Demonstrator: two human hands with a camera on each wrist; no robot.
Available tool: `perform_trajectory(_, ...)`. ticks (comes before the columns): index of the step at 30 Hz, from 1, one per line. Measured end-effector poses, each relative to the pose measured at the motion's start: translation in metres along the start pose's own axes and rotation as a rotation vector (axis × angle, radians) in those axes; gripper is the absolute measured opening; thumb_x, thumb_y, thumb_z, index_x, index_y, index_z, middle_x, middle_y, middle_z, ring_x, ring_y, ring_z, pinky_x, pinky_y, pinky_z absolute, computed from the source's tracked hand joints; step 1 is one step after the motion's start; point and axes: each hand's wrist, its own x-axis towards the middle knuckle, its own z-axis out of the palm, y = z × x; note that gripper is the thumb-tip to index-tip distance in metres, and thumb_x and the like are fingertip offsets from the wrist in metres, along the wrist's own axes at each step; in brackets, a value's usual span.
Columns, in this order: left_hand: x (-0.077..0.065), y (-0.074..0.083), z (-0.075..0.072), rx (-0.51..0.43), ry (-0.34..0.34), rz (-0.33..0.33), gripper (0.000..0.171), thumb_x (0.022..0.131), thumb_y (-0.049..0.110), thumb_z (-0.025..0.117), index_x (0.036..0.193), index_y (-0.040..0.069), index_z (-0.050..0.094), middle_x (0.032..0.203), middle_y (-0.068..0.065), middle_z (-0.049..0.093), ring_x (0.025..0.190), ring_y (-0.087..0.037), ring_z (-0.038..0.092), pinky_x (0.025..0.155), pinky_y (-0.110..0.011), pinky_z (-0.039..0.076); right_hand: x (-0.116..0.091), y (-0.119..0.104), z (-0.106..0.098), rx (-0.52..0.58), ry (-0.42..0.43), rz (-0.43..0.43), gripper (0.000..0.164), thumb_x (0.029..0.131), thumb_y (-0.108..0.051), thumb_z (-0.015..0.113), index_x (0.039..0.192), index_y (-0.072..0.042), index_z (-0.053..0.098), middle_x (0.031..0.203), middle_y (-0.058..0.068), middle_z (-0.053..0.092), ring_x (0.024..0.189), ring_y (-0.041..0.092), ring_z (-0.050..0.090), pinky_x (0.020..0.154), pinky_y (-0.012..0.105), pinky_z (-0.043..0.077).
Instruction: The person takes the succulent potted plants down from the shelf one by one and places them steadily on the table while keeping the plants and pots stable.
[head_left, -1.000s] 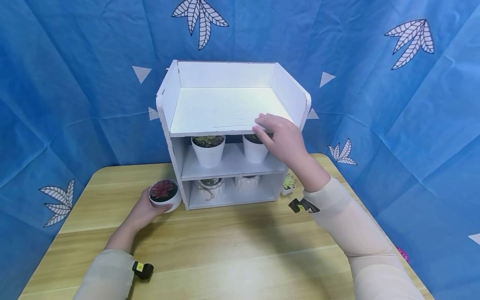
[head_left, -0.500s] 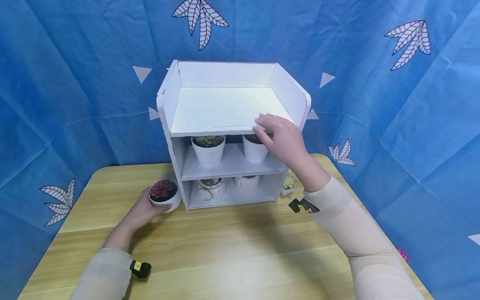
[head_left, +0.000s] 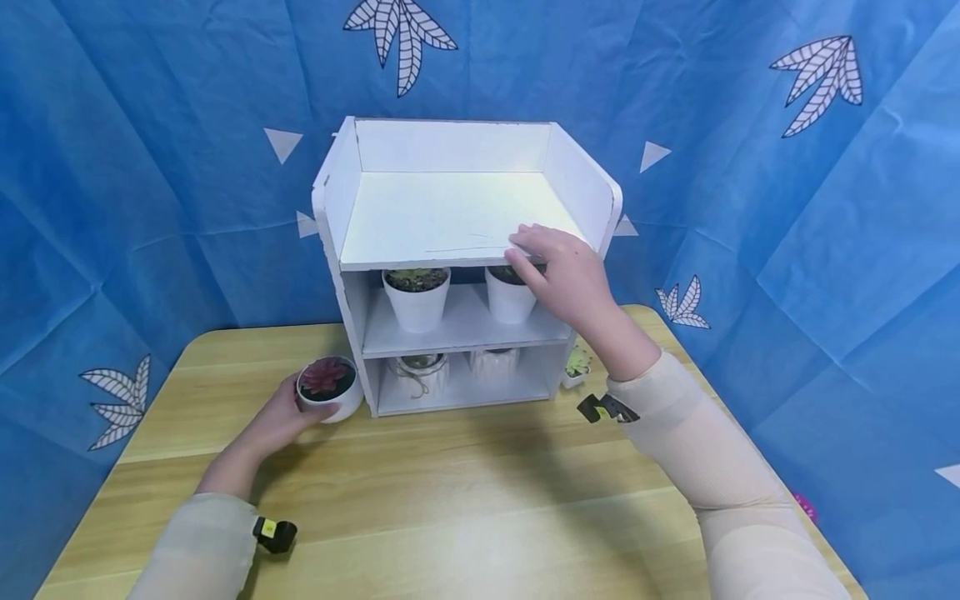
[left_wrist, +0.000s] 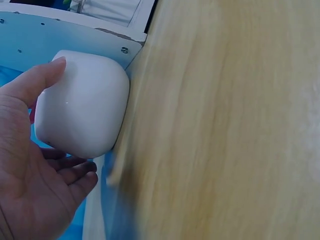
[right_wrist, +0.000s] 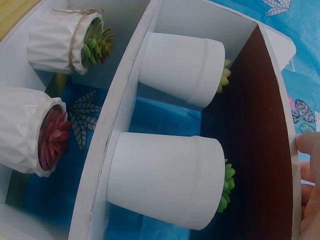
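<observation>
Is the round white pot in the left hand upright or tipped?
Upright: the white pot has its mouth facing up, with the red succulent showing inside, and its base toward the table.

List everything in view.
Backdrop: 1, blue, behind
Table: 1, tan, below
Shelf: 1, white, centre
Round pot, red plant: 1, white, shelf's left
Plain pots, green plants: 2, white, middle level
Patterned pots, green and red plants: 2, white, bottom level
Twine: 1, brown, patterned pot
Small pot, green plant: 1, white, shelf's right
Unclear thing: 1, pink, right of table
Cameras: 2, black, either side
Sleeves: 2, cream, either side
Left hand: 1, on round pot
Right hand: 1, on shelf top
</observation>
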Motion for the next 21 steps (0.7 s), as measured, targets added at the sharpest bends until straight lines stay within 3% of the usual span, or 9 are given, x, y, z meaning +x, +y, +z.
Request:
perform_trajectory(6,-0.0023,0.0050,-0.0044,0.038,-0.026,-0.013,0.098,0.090,0.047,0.072,0.155,-0.006,0.020,0.154,-0.034,0.030,0.141,-0.053,0.029,0.108,-0.069,0.028,0.0014,-0.0002,-0.0003,-0.005,0.003,-0.005,0.045,0.100,-0.045,0.057,0.134,-0.015,0.066,0.142,0.003,0.058,0.139,0.020,0.047,0.115,0.044,0.034)
perform_trajectory(13,-0.0032,0.0069,-0.0090,0.093,-0.055,-0.072,0.108,0.089,0.057,0.068,0.156,-0.007,0.013,0.156,-0.037,0.021,0.142,-0.057,0.022,0.108,-0.071,0.025,0.0025,-0.0009,-0.0023,-0.009,0.009,-0.003,0.045,0.100,-0.044,0.057,0.134,-0.016,0.066,0.142,0.003,0.058,0.139,0.020,0.047,0.115,0.044,0.034)
perform_trajectory(21,-0.0082,0.0081,-0.0101,0.090,-0.062,-0.047,0.105,0.092,0.056,0.065,0.156,-0.008,0.011,0.157,-0.038,0.018,0.141,-0.058,0.021,0.109,-0.071,0.024,0.0021,-0.0012,-0.0020,-0.007,0.002,-0.005,0.045,0.101,-0.044,0.057,0.134,-0.015,0.066,0.143,0.003,0.058,0.139,0.020,0.046,0.115,0.044,0.034)
